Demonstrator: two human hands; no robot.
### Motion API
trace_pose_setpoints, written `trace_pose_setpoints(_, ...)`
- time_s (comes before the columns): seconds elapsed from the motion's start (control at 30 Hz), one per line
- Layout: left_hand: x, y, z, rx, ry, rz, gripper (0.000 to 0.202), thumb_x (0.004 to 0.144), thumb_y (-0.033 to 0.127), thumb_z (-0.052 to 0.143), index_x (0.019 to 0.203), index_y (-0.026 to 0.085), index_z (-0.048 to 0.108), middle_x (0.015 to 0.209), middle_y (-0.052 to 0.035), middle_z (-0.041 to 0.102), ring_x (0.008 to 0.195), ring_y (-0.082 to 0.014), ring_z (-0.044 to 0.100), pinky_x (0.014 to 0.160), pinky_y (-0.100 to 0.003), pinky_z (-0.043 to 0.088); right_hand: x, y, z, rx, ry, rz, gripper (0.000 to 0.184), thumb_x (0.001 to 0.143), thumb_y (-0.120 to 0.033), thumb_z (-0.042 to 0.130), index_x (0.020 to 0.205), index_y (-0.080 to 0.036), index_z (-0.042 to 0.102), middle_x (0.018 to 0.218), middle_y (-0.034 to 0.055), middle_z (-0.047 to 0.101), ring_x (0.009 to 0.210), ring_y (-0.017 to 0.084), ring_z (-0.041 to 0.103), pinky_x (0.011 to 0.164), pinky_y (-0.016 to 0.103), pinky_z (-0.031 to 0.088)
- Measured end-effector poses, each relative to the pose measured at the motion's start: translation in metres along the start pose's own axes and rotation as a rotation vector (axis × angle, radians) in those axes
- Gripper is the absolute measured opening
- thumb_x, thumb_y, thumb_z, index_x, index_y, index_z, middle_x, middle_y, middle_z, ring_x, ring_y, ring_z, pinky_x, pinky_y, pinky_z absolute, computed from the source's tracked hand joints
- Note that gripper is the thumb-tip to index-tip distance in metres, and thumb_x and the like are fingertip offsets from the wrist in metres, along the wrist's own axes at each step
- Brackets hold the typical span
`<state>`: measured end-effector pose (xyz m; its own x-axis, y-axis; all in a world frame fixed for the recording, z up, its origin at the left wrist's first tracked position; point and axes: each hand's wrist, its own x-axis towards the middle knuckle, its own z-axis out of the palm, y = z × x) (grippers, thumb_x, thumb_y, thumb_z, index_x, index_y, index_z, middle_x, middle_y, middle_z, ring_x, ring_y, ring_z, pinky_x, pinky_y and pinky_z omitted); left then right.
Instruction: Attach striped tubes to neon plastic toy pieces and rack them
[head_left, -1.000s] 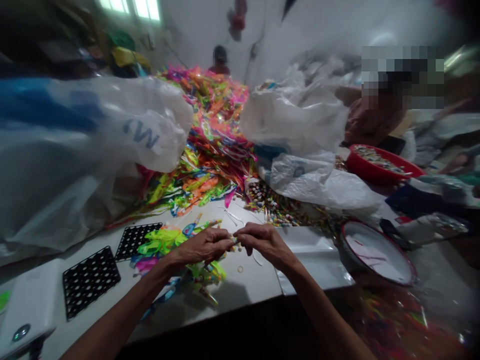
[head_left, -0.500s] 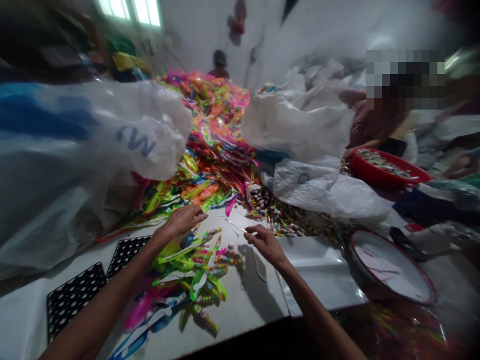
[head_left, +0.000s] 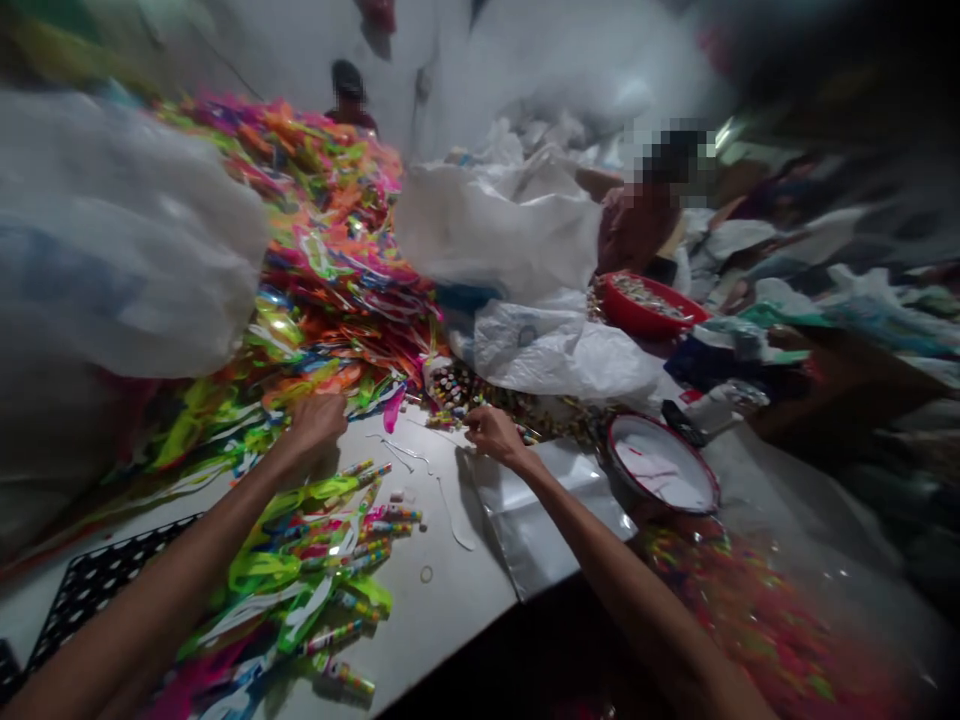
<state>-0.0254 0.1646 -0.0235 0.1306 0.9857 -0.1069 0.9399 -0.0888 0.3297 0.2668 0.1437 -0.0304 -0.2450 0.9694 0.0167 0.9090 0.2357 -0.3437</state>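
Note:
My left hand point(head_left: 318, 424) is at the near edge of a big heap of bright plastic strips point(head_left: 337, 250). Its fingers are curled in, and whatever they grip is hidden. Over by a pile of small patterned tubes point(head_left: 448, 420), my right hand point(head_left: 495, 434) has its fingers pinched together; I cannot make out what is in them. Between the hands, thin white strings point(head_left: 401, 450) lie on the white table point(head_left: 442, 620). Below my left hand lies a bunch of neon strips with patterned tube ends point(head_left: 330, 560). A small ring point(head_left: 426, 574) rests to its right.
A clear plastic sheet or bag point(head_left: 555, 500) lies by my right forearm, near a red-rimmed bowl point(head_left: 664, 465). Black perforated trays point(head_left: 105, 575) are at the left. Large white sacks point(head_left: 510, 230) flank the heap. A person beside a red basin point(head_left: 649, 305) is farther back.
The view has turned right. My left hand has moved onto the edge of the strip heap and closed. My right hand has left the white strings and moved to the tubes.

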Motion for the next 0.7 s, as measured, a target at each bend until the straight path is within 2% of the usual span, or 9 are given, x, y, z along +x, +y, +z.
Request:
trace_pose_setpoints(0.07,-0.017,0.000,-0.008,-0.022,0.040,-0.048,0.014,0.075,0.025,0.049,0.080,0.014,0.056,0.084,-0.0127,0.059,0.090,-0.0304,0.055,0.073,-0.040,0.040,0.007,-0.009,0.011,-0.017,-0.002,-0.018,0.019,0.075,-0.013,0.052,0.086,-0.016,0.068,0.091,0.0079,0.065,0.083,0.021,0.058,0.070,0.026,0.041)
trace_pose_setpoints(0.13,-0.036,0.005,-0.014,-0.217,0.008,-0.076,0.012,0.071,0.027,0.048,0.075,0.016,0.052,0.076,-0.0090,0.059,0.081,-0.0281,0.057,0.067,-0.035,0.040,0.014,-0.018,0.023,-0.026,0.002,-0.046,0.024,0.079,-0.013,0.048,0.096,-0.016,0.066,0.105,0.0112,0.062,0.092,0.023,0.057,0.078,0.031,0.041)
trace_pose_setpoints(0.23,-0.068,0.021,-0.019,-0.713,-0.171,-0.059,0.013,0.069,0.029,0.049,0.075,0.018,0.048,0.065,-0.0022,0.058,0.061,-0.0187,0.058,0.056,-0.027,0.040,0.016,-0.029,0.040,-0.018,0.020,-0.111,0.035,0.085,-0.009,0.039,0.113,-0.017,0.058,0.127,0.0136,0.050,0.115,0.026,0.045,0.095,0.038,0.033)
trace_pose_setpoints(0.33,-0.093,0.041,-0.019,-1.187,-0.280,-0.018,0.021,0.069,0.026,0.056,0.086,0.018,0.046,0.072,0.0004,0.060,0.058,-0.0137,0.059,0.054,-0.023,0.041,0.012,-0.031,0.047,0.005,0.032,-0.168,0.038,0.086,-0.008,0.037,0.120,-0.016,0.053,0.137,0.0125,0.041,0.128,0.026,0.029,0.105,0.042,0.020)
trace_pose_setpoints(0.43,-0.107,0.055,-0.015,-1.408,-0.300,-0.022,0.024,0.075,0.036,0.059,0.084,0.019,0.044,0.070,0.0019,0.059,0.055,-0.0120,0.058,0.055,-0.024,0.044,0.008,-0.034,0.042,0.122,0.015,-0.135,0.030,0.083,-0.009,0.043,0.108,-0.017,0.058,0.129,0.0131,0.049,0.124,0.027,0.035,0.103,0.043,0.024)
trace_pose_setpoints(0.5,-0.113,0.057,-0.011,-1.415,-0.314,-0.021,0.029,0.078,0.045,0.056,0.078,0.017,0.046,0.064,0.0018,0.057,0.052,-0.0113,0.056,0.054,-0.024,0.044,0.004,-0.040,0.032,0.207,-0.006,-0.093,0.020,0.081,-0.012,0.049,0.096,-0.015,0.061,0.110,0.0141,0.060,0.111,0.027,0.048,0.094,0.042,0.034)
trace_pose_setpoints(0.57,-0.118,0.055,-0.007,-1.363,-0.328,-0.005,0.034,0.079,0.048,0.054,0.073,0.015,0.047,0.062,0.0011,0.057,0.052,-0.0107,0.055,0.053,-0.023,0.042,-0.003,-0.050,0.019,0.254,-0.033,-0.086,0.011,0.081,-0.019,0.052,0.087,-0.014,0.059,0.089,0.0109,0.064,0.090,0.022,0.058,0.080,0.036,0.043)
trace_pose_setpoints(0.63,-0.124,0.053,-0.004,-1.299,-0.331,0.014,0.034,0.078,0.047,0.056,0.076,0.014,0.050,0.063,0.0015,0.057,0.052,-0.0096,0.054,0.053,-0.022,0.040,-0.016,-0.063,0.003,0.457,-0.073,-0.111,0.014,0.082,-0.028,0.053,0.082,-0.013,0.057,0.077,0.0056,0.062,0.072,0.016,0.058,0.068,0.028,0.045)
trace_pose_setpoints(0.7,-0.133,0.052,-0.004,-1.260,-0.345,0.048,0.032,0.078,0.045,0.058,0.087,0.015,0.052,0.065,0.0026,0.056,0.051,-0.0087,0.051,0.052,-0.022,0.039,-0.033,-0.075,-0.012,0.796,-0.140,-0.151,0.020,0.079,-0.034,0.057,0.079,-0.014,0.055,0.071,0.0012,0.059,0.063,0.011,0.055,0.061,0.024,0.044)
